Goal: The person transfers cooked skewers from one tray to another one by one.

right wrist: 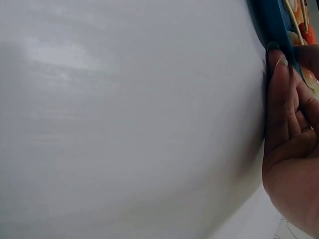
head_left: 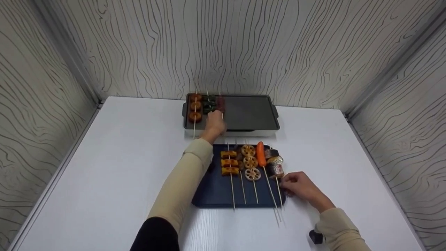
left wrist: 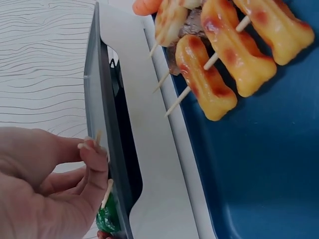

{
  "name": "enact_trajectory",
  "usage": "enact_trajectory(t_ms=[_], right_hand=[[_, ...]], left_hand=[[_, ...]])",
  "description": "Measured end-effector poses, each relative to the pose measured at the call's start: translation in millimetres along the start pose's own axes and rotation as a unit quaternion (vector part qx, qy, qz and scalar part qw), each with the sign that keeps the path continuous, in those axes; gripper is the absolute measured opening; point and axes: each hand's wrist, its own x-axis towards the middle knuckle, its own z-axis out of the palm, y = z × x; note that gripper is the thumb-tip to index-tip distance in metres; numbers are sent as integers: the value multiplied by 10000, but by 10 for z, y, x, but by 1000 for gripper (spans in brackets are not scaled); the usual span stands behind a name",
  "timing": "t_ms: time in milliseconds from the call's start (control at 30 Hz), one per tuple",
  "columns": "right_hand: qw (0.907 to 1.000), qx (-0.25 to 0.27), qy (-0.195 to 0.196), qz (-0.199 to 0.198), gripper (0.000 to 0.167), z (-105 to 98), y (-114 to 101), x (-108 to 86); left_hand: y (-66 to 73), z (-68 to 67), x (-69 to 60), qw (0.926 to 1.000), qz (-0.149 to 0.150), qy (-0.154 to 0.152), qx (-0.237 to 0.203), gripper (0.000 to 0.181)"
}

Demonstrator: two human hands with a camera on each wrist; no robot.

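Observation:
My left hand point(head_left: 215, 122) is over the front edge of the griddle point(head_left: 251, 113). It pinches the wooden stick of a dark red skewer point(head_left: 221, 101) lying on the plate. Left of it on the griddle are a green pepper skewer point(head_left: 208, 100) and a skewer of round orange-brown slices point(head_left: 195, 105). On the right, my right hand point(head_left: 302, 186) pinches the rim of the blue tray point(head_left: 212, 195), thumb above and fingers beneath. Closest to that hand lies a skewer with dark-skinned pieces point(head_left: 275, 167), which look like fish.
Also on the tray are a yellow skewer point(head_left: 229, 162), a brown meat skewer partly hidden behind it, a lotus root skewer point(head_left: 250, 161) and an orange sausage skewer point(head_left: 261, 153). Several sticks overhang the tray's front edge. A black object point(head_left: 316, 237) lies by the right sleeve. Wood-patterned panels point(head_left: 223, 45) enclose the table.

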Motion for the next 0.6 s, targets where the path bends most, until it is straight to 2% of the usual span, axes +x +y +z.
enact_trajectory(t_ms=[167, 433, 500, 600], right_hand=[[9998, -163, 56, 69, 16, 0, 32, 17], [9996, -193, 43, 223, 17, -6, 25, 34], [9996, -202, 33, 218, 17, -6, 19, 32], [9997, -186, 12, 173, 17, -4, 13, 26]], left_hand=[[47, -28, -41, 9998, -34, -170, 101, 28], [83, -57, -135, 9996, 23, -242, 116, 10], [73, -70, -146, 9996, 48, -265, 94, 12], [52, -91, -160, 9994, 86, -312, 82, 25]])
